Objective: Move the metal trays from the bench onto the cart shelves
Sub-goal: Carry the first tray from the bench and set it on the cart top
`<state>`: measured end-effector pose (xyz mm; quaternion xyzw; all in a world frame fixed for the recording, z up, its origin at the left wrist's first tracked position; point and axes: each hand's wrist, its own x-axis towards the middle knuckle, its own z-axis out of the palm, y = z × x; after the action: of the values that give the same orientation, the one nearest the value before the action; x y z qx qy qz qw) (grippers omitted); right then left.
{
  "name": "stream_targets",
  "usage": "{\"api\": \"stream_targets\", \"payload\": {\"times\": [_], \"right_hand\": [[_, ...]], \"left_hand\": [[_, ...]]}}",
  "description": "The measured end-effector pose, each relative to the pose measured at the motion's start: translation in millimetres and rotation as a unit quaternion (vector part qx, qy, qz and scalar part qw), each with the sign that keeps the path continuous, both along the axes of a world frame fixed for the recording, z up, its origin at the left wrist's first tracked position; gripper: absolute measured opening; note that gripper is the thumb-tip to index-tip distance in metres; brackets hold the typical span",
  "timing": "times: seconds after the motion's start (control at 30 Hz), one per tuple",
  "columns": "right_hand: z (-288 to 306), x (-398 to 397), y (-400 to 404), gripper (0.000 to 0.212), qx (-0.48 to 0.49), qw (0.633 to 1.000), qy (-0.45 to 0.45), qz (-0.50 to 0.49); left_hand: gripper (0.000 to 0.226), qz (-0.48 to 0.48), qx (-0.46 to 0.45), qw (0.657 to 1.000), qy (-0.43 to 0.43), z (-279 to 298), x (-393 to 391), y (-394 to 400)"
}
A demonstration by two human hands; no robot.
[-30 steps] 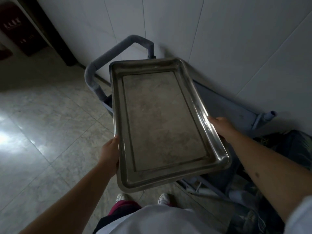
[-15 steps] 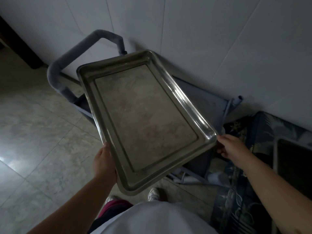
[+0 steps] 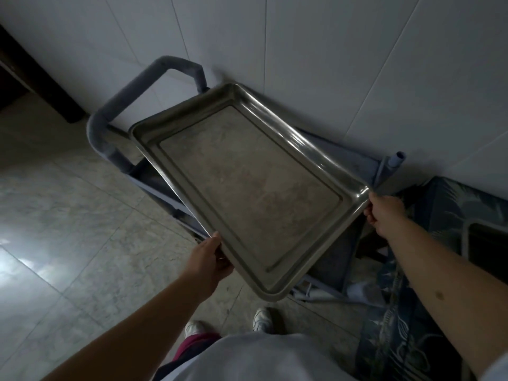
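The person wears a pale grey-white top [image 3: 264, 358] with short sleeves; a sliver of the right sleeve [image 3: 494, 371] shows at the lower right corner. Both forearms are bare down to the left hand [image 3: 207, 261] and right hand [image 3: 386, 213]. Dark red trousers [image 3: 196, 342] and white shoes [image 3: 262, 318] show below.

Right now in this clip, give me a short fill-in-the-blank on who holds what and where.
1. The metal tray is held by ____ hands.
2. The right hand grips the tray's near ____.
3. The tray contains ____.
4. The cart stands against the ____.

Missing: two; corner; nothing; wall
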<state>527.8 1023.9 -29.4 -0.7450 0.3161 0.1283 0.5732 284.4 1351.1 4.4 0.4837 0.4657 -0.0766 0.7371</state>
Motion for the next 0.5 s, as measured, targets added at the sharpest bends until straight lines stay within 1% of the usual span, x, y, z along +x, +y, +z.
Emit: {"api": "stream_targets", "payload": {"times": [0.1,0.17,0.2,0.27,0.33,0.37,0.43,0.5], "right_hand": [[7,0,-3,0.025,-0.052,0.997,-0.047,0.014],[10,-15,-2,0.022,-0.075,0.994,-0.057,0.051],[8,-27,0,0.022,-0.072,0.993,-0.049,0.078],[4,-54,5,0.017,-0.027,0.992,-0.019,0.122],[5,-71,9,0.015,0.036,0.991,0.018,0.128],[6,-73,8,0.016,0.052,0.991,0.026,0.124],[9,-67,6,0.017,0.057,0.991,0.03,0.12],[10,-56,5,0.018,0.043,0.991,0.032,0.122]], "left_hand": [[0.036,-0.043,-0.023,0.999,0.014,4,7,-6],[0.036,-0.048,-0.041,0.998,0.015,6,12,-12],[0.035,-0.048,-0.051,0.997,0.015,6,15,-17],[0.035,-0.047,-0.071,0.996,0.012,6,20,-28],[0.034,-0.042,-0.083,0.996,0.009,6,25,-36],[0.033,-0.042,-0.085,0.995,0.007,6,27,-38],[0.029,-0.068,-0.065,0.996,0.012,7,32,-41],[0.023,-0.117,-0.017,0.992,0.033,7,40,-43]]}}
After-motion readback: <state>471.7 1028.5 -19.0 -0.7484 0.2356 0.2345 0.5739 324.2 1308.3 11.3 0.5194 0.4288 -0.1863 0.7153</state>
